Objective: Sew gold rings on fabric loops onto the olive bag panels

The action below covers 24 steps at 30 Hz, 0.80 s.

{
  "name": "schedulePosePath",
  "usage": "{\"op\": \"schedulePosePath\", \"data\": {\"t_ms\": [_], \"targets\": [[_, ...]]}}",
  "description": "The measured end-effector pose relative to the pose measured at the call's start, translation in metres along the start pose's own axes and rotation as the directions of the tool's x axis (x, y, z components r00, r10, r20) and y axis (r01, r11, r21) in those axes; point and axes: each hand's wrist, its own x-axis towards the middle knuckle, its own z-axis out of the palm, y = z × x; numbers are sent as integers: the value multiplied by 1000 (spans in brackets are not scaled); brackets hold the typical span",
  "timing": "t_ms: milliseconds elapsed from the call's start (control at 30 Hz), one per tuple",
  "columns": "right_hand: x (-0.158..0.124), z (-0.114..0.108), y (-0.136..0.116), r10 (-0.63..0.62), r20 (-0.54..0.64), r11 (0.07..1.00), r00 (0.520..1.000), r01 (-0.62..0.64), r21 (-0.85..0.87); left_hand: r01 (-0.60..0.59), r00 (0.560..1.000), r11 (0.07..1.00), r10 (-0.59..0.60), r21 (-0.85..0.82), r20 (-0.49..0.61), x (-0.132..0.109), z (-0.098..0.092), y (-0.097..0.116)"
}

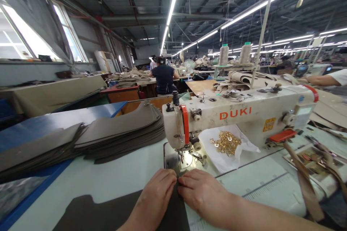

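Observation:
My left hand (157, 195) and my right hand (202, 193) lie side by side on a dark brown-grey fabric piece (108, 214), fingertips pinching its front edge just before the needle and presser foot (187, 151) of a white DUKI sewing machine (244, 115). Both hands press the fabric flat on the pale table (114, 177). The fabric runs back under my wrists toward the lower left.
A tall stack of matching dark cut pieces (119, 133) lies at left beside a blue board (40, 126). Gold metal rings (225, 142) sit on white plastic under the machine arm. Brown straps (306, 184) hang at right. A seated person (164, 77) works further back.

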Motion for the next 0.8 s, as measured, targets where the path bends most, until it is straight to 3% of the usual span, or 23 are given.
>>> {"op": "schedulePosePath", "data": {"t_ms": [333, 600, 800], "targets": [[9, -3, 21, 0, 92, 996, 996, 8, -87, -83, 993, 997, 83, 11, -82, 23, 11, -11], [13, 4, 36, 50, 105, 997, 993, -44, -59, -33, 998, 998, 34, 44, -43, 40, 17, -21], [14, 3, 39, 79, 106, 997, 991, -76, -32, 36, 998, 998, -39, -41, -58, 45, 18, -26]]}}
